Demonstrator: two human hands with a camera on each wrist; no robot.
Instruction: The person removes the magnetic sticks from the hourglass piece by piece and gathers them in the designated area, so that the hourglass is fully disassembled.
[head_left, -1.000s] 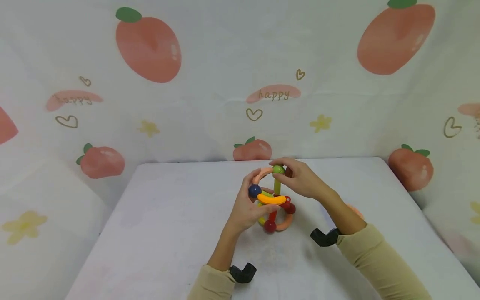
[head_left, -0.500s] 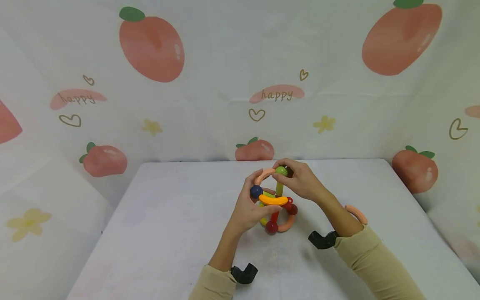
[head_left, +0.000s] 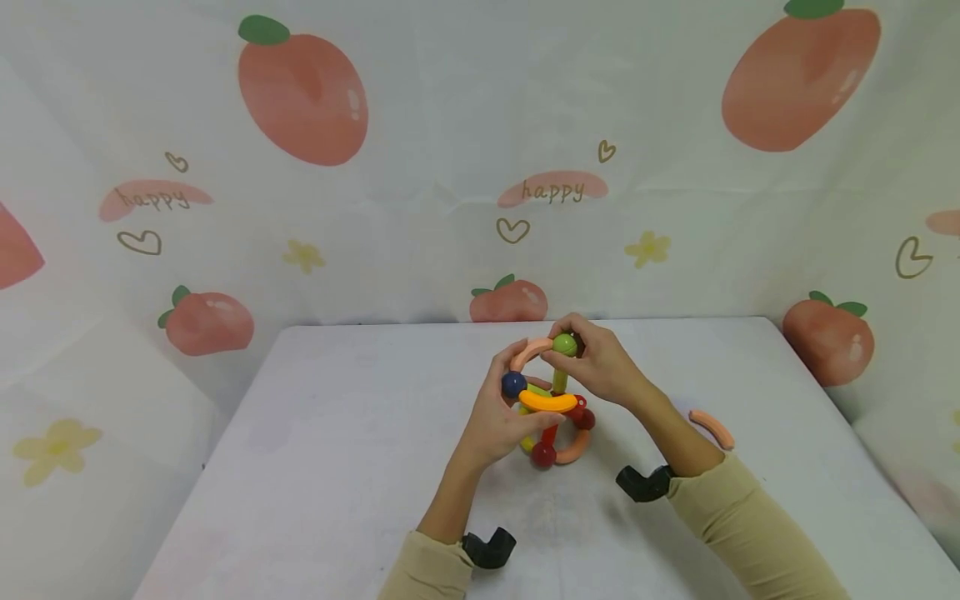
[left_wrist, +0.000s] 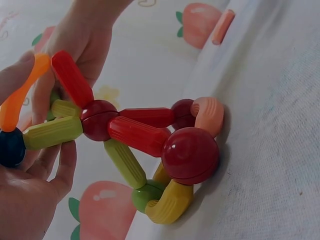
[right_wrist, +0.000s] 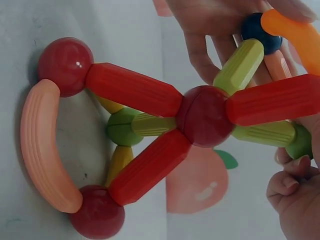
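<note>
A toy model of magnetic building sticks and balls stands on the table, with a dark red ball at its centre and straight red and lime sticks spreading from it. My left hand holds its upper left side, thumb along the orange curved stick and fingers spread behind the blue ball. At the top, my right hand pinches the green ball, where a peach curved stick and an upright lime stick meet. A peach curved stick joins two red balls at the base.
A loose peach curved stick lies on the white table, just beyond my right forearm. Behind the table's back edge hangs a fruit-printed cloth. Black wrist mounts sit at both cuffs.
The view has shifted slightly. My right forearm now leaves the whole loose peach stick showing, which it partly covered before. Both hands keep their holds, with the green ball a touch lower.
</note>
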